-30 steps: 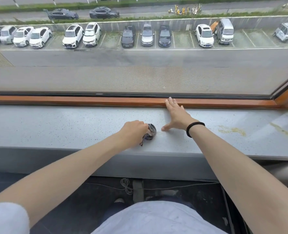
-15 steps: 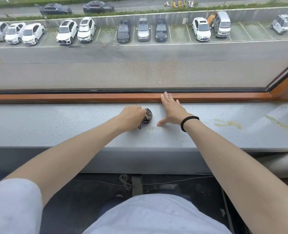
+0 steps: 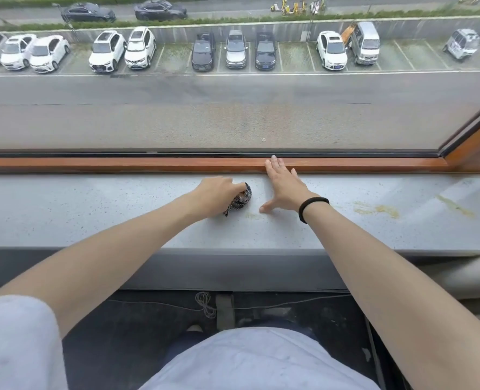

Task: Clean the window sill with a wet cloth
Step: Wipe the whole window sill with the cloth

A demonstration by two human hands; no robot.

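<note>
I'm scanning for anything legible and nothing reads. The number plates (image 3: 262, 66) on the parked cars (image 3: 137, 49) beyond the window sill (image 3: 92, 215) are blurred smudges, too small to make out. No other text or sign can be read.

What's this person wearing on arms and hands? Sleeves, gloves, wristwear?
No gloves on the left hand or the right hand. A plain black band circles the right wrist. The left upper arm has a pale, whitish short sleeve. Both forearms are uncovered. The right arm's sleeve is out of frame.
</note>
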